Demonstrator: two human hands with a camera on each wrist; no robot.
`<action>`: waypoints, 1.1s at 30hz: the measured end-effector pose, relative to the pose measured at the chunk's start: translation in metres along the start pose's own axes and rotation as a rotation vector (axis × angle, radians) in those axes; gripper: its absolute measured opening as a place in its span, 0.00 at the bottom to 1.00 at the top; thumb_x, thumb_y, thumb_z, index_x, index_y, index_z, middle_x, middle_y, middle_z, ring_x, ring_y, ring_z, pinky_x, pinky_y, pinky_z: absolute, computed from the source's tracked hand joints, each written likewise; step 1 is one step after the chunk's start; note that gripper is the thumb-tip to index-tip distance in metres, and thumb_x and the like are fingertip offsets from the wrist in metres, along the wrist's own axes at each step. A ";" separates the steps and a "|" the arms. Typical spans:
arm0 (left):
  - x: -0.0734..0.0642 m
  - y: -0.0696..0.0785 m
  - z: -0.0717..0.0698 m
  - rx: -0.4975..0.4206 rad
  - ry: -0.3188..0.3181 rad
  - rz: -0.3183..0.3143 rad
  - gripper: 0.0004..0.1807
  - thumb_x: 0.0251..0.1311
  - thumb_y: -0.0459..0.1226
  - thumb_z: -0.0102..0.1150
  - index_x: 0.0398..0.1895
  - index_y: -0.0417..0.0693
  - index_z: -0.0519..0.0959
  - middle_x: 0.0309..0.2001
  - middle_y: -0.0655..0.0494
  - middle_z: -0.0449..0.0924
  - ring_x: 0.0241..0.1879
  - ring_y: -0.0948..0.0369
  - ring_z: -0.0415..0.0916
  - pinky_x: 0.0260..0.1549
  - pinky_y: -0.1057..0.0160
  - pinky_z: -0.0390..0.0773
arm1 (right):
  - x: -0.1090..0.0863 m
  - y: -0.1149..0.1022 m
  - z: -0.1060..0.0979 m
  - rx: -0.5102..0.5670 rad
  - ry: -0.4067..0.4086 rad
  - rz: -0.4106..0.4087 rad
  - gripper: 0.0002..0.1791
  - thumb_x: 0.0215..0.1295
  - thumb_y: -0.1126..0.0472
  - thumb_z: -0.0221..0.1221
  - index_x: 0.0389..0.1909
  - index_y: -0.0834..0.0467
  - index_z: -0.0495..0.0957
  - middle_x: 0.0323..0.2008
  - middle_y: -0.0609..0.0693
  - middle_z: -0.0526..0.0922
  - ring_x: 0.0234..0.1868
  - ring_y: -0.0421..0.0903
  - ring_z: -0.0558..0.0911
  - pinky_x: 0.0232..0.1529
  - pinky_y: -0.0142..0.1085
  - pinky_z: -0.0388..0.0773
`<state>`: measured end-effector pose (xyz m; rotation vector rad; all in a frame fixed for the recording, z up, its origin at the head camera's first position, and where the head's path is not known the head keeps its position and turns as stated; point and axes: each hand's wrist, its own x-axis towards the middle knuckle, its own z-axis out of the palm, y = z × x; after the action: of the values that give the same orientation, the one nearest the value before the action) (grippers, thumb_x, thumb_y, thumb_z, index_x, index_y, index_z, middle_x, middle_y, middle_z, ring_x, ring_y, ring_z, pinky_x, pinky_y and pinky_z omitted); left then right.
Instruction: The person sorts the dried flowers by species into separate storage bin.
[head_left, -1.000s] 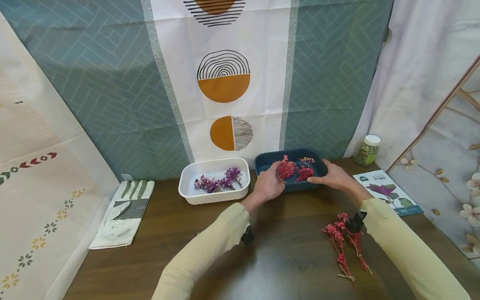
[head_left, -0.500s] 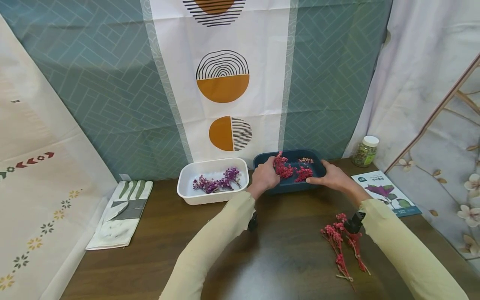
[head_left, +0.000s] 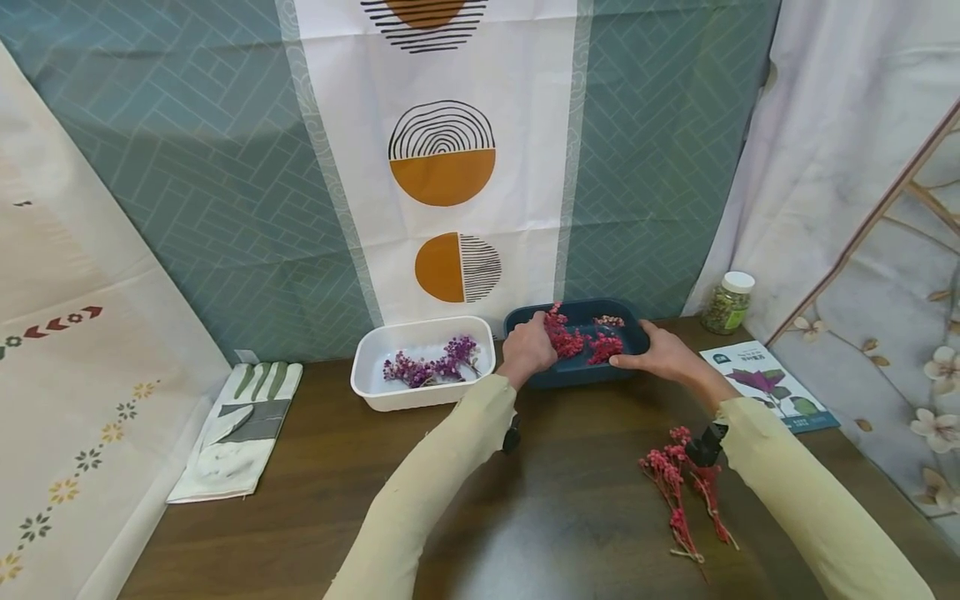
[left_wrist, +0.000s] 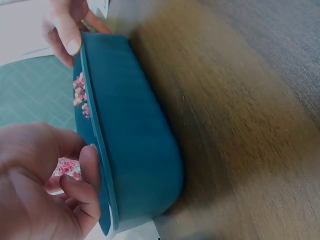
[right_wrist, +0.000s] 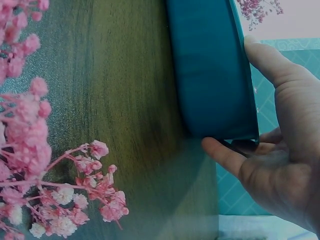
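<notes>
A dark blue tray stands against the back cloth, with small clusters of red-pink dried flowers inside. At its left end, my left hand pinches a sprig of red-pink dried flowers over the tray; in the left wrist view the curled fingers of the left hand hide most of the stem. My right hand grips the tray's right end, its thumb on the near rim. The right wrist view shows the right hand with fingers around the tray's corner.
Left of the blue tray stands a white tray with purple dried flowers. More pink sprigs lie under my right forearm. A lidded jar and a printed card are at right; folded gloves lie at left.
My left hand has moved slightly left and farther back with the sprig, which now lies toward the tray's left end. The right hand has kept its grip on the tray.
</notes>
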<state>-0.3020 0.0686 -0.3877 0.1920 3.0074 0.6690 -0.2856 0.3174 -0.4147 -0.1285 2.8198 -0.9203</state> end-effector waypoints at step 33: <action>-0.143 0.015 0.041 -0.458 -0.076 0.158 0.31 0.58 0.41 0.70 0.64 0.45 0.73 0.20 0.67 0.78 0.17 0.72 0.74 0.24 0.66 0.77 | -0.001 -0.004 -0.003 0.035 -0.017 -0.010 0.65 0.59 0.34 0.65 0.76 0.73 0.40 0.70 0.78 0.54 0.69 0.74 0.58 0.63 0.67 0.58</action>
<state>-0.1557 0.0805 -0.4143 0.4183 2.6930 1.3038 -0.2851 0.3159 -0.4102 -0.1455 2.7882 -0.9663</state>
